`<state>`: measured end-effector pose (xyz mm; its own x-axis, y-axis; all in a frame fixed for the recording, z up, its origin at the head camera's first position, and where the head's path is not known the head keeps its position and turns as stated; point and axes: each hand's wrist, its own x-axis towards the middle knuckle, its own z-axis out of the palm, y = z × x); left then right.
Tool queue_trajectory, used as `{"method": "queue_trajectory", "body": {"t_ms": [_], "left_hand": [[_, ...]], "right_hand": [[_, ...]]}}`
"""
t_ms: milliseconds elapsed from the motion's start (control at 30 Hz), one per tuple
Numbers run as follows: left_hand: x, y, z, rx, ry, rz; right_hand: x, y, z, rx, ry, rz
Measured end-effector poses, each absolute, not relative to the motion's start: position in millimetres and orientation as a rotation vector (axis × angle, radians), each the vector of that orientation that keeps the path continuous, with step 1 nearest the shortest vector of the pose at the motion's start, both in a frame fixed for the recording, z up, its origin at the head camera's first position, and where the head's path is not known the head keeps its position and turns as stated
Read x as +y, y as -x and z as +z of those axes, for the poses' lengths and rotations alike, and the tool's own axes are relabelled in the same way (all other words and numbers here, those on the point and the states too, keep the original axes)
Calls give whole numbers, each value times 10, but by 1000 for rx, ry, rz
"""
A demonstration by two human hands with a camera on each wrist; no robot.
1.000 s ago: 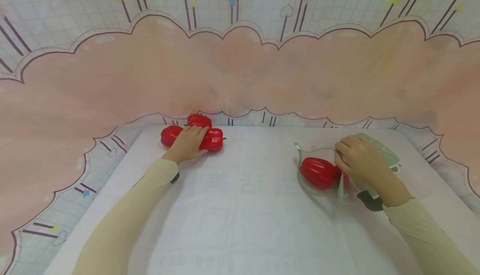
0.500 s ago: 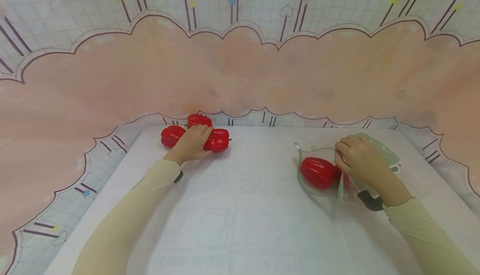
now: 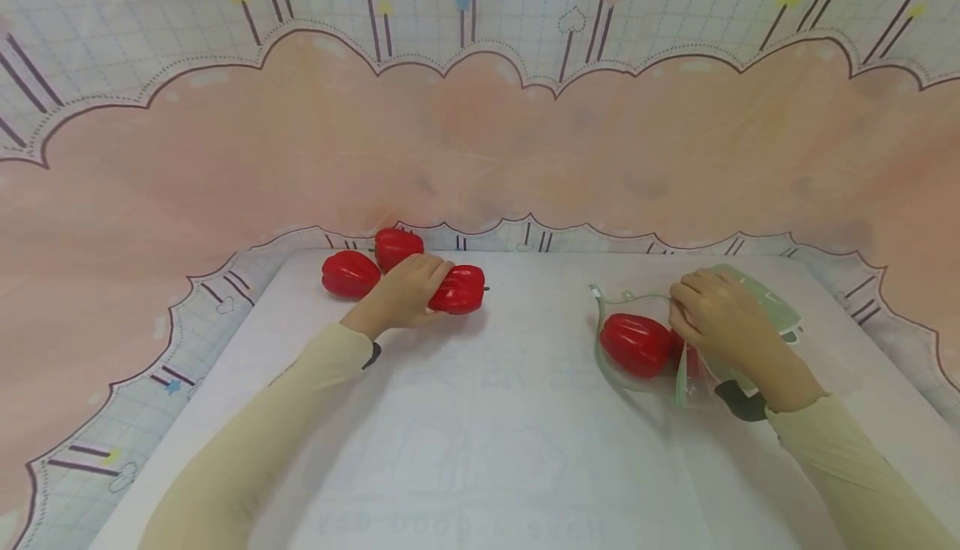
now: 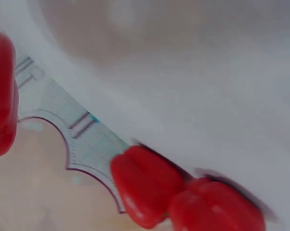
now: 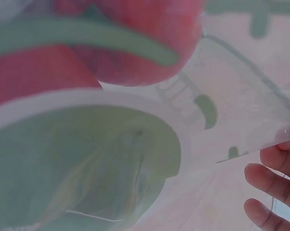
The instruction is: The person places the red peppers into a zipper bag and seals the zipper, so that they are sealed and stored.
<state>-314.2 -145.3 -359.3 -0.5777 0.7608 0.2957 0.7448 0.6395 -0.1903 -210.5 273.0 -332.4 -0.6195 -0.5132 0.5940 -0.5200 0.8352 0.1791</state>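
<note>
White desk (image 3: 450,417). Right hand (image 3: 712,312) pinches a clear, green-printed bag (image 3: 772,304), same spot as a second ago. Bagged pepper (image 3: 636,345), red, inside; more red beside it, partly covered by the hand. Left hand (image 3: 405,293) grips another red pepper (image 3: 459,290), stem rightward; both shifted right, toward the bag. Whether lifted, cannot tell. Farther back, left pepper (image 3: 351,274) shows more than before; far pepper (image 3: 399,247) just behind, unmoved. Patterned cloth (image 3: 480,150) beyond.

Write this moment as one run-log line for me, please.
left grip: holds red pepper | right grip: holds clear bag | inside bag: other peppers | far left of table: two loose peppers
</note>
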Motion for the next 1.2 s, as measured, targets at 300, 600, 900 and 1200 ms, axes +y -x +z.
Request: {"method": "queue_trajectory", "body": {"t_ms": [300,600,900,1200], "left_hand": [[-1181,2947,-3543,-2408,1257,29],[-781,2724,-3625,-2374,1210,-136],[-356,2486,-3695,-2367,1259,-224],[-46,2384,-3772,-2421,1343,-201]], "right_hand": [[2764,2142,-3374,-2338,-755,-3],[2749,2124,-3336,-2354,-753,-6],[2712,2097,-3278,-2401,-688,-40],[2701,2110,-3272,-2404,-663,-25]]}}
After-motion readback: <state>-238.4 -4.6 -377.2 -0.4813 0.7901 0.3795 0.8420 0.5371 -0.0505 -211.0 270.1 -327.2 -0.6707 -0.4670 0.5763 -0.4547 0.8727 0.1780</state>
